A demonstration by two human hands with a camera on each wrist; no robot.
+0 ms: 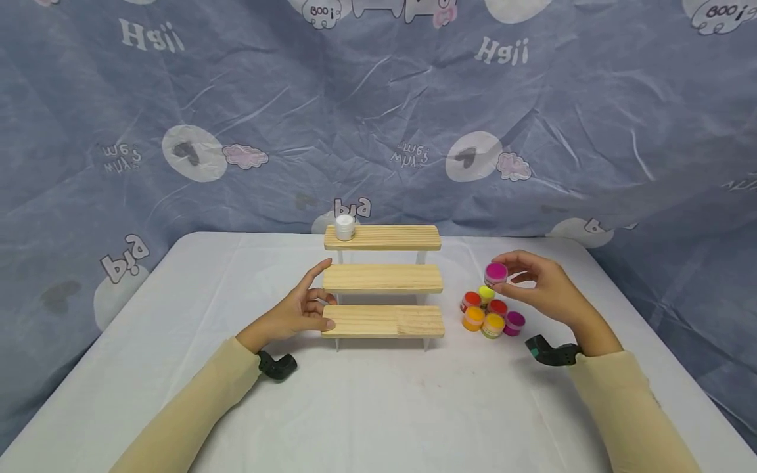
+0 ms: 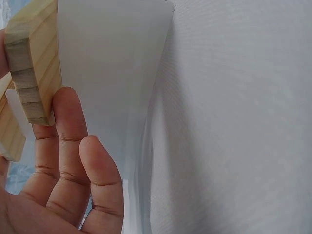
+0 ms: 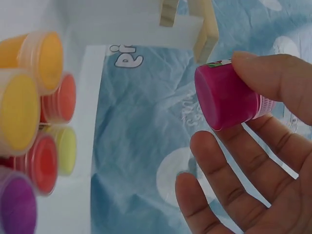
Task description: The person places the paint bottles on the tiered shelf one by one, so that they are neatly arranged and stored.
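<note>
A three-tier display stand [image 1: 378, 279] with pale wood boards and white side supports stands mid-table. My left hand [image 1: 300, 309] grips the left end of its lowest board [image 2: 44, 63], thumb on top and fingers at the underside. Raised above a group of jars, a small magenta paint jar [image 1: 495, 273] is pinched between the thumb and fingers of my right hand [image 1: 541, 286]. In the right wrist view this jar [image 3: 226, 97] tilts, with its coloured base towards the camera. A white jar [image 1: 345, 228] sits at the left end of the top board.
Right of the stand, several small jars cluster together: an orange jar [image 1: 473, 319], a yellow jar [image 1: 493, 325], a purple jar [image 1: 514, 323], red ones and a lime-yellow one. A blue printed cloth [image 1: 355, 131] hangs behind the white-covered table [image 1: 378, 407].
</note>
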